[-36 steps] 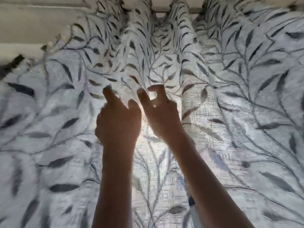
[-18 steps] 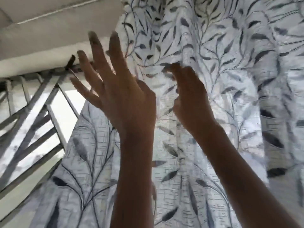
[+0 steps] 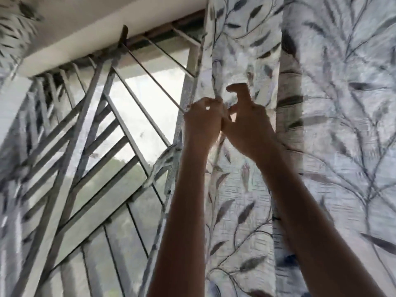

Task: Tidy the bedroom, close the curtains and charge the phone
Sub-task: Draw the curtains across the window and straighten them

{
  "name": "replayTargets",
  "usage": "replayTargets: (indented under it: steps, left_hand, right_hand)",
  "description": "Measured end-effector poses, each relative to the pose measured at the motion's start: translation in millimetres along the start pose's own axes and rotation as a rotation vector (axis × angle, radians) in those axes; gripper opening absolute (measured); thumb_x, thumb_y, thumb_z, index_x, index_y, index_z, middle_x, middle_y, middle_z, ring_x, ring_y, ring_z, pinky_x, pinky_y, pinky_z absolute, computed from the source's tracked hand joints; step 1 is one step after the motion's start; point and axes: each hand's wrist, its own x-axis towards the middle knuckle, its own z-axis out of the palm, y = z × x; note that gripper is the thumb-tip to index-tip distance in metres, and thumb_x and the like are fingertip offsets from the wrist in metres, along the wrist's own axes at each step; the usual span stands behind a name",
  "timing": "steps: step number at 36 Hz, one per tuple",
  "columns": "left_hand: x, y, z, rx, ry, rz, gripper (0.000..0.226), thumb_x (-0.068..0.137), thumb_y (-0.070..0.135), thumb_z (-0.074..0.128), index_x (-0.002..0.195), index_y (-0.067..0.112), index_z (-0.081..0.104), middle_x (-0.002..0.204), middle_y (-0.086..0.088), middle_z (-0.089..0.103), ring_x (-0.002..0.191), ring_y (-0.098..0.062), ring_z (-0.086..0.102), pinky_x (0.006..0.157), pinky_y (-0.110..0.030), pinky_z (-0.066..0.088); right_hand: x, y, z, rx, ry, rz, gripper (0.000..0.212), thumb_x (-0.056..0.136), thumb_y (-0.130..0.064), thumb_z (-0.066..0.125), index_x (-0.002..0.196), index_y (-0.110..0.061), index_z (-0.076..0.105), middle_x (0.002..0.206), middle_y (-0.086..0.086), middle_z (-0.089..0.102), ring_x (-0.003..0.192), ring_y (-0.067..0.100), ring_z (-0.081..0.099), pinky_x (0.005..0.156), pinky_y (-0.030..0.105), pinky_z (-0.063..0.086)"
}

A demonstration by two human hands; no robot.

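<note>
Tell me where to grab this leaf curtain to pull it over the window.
Grip the leaf curtain along its free left edge, up high where the left hand and right hand meet. Come from the window grille side: that hem hangs loose, and the uncovered glass lies leftward.

No legible txt, labels, nos. or signs anywhere.
</note>
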Motion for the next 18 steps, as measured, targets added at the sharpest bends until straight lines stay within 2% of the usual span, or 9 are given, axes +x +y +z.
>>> replayTargets:
  steps: [2,6,8,10,11,13,14,15,18]
  left_hand:
    - [-2,-7,0,0.029,-0.018,0.003,0.03,0.095,0.026,0.046,0.104,0.005,0.066,0.107,-0.014,0.067,0.103,-0.028,0.061,0.075,-0.022,0.044]
    - [-9,-21,-4,0.067,0.018,0.055,0.024,0.092,0.018,0.049,0.099,0.006,0.068,0.099,-0.012,0.07,0.096,-0.027,0.063,0.061,-0.007,0.04]
    - [-14,-30,-11,0.066,0.046,0.08,0.02,0.088,0.017,0.052,0.094,0.016,0.07,0.091,-0.004,0.072,0.088,-0.02,0.066,0.069,-0.012,0.046]
    - [-21,-42,-13,0.104,0.124,0.122,0.02,0.086,0.019,0.052,0.094,0.023,0.071,0.09,0.007,0.07,0.083,-0.009,0.064,0.073,-0.003,0.041]
    - [-25,-50,-13,0.116,0.183,0.153,0.021,0.084,0.022,0.052,0.096,0.024,0.069,0.097,0.008,0.068,0.087,-0.009,0.062,0.08,-0.005,0.042]
    - [-28,-65,-16,0.164,0.295,0.205,0.03,0.078,0.027,0.049,0.103,0.023,0.065,0.109,0.001,0.063,0.102,-0.018,0.058,0.097,-0.037,0.042]
    - [-28,-71,-18,0.185,0.335,0.212,0.034,0.076,0.027,0.048,0.105,0.022,0.064,0.112,-0.002,0.061,0.107,-0.022,0.054,0.098,-0.048,0.038]
    - [-27,-75,-21,0.189,0.357,0.205,0.036,0.074,0.027,0.048,0.107,0.021,0.063,0.115,-0.004,0.06,0.11,-0.024,0.052,0.099,-0.051,0.037]
    - [-20,-91,-27,0.171,0.329,0.147,0.039,0.077,0.023,0.053,0.115,0.019,0.059,0.126,-0.008,0.053,0.118,-0.026,0.047,0.102,-0.051,0.034]
  right_hand:
    - [-8,2,7,-0.032,0.042,-0.048,0.047,0.086,-0.025,0.058,0.127,-0.017,0.035,0.088,0.002,0.06,0.074,0.024,0.057,0.064,0.027,0.039]
    - [-24,4,20,-0.024,0.103,-0.046,0.049,0.081,-0.012,0.058,0.125,-0.018,0.037,0.092,0.009,0.063,0.078,0.027,0.062,0.065,0.032,0.048]
    - [-34,-1,26,-0.036,0.121,-0.032,0.053,0.081,-0.006,0.058,0.127,-0.021,0.036,0.09,0.006,0.06,0.074,0.024,0.06,0.061,0.031,0.047]
    - [-42,1,32,-0.056,0.146,-0.035,0.058,0.081,0.001,0.058,0.128,-0.024,0.035,0.085,0.005,0.057,0.067,0.023,0.06,0.058,0.034,0.05]
    - [-45,5,35,-0.074,0.156,-0.04,0.06,0.08,0.003,0.058,0.128,-0.026,0.035,0.084,0.004,0.055,0.065,0.023,0.059,0.055,0.034,0.05]
    - [-50,13,39,-0.122,0.158,-0.054,0.067,0.079,0.005,0.059,0.131,-0.029,0.034,0.088,0.004,0.051,0.064,0.02,0.057,0.049,0.03,0.045]
    - [-50,17,39,-0.148,0.155,-0.058,0.071,0.079,0.005,0.061,0.133,-0.031,0.032,0.094,0.004,0.05,0.064,0.018,0.055,0.047,0.025,0.043]
    - [-50,20,38,-0.181,0.157,-0.061,0.076,0.078,0.005,0.063,0.136,-0.033,0.03,0.098,0.003,0.046,0.062,0.015,0.052,0.045,0.021,0.039]
    - [-50,27,37,-0.341,0.203,-0.046,0.084,0.076,0.007,0.065,0.138,-0.037,0.027,0.104,0.002,0.038,0.054,0.006,0.037,0.043,0.012,0.021]
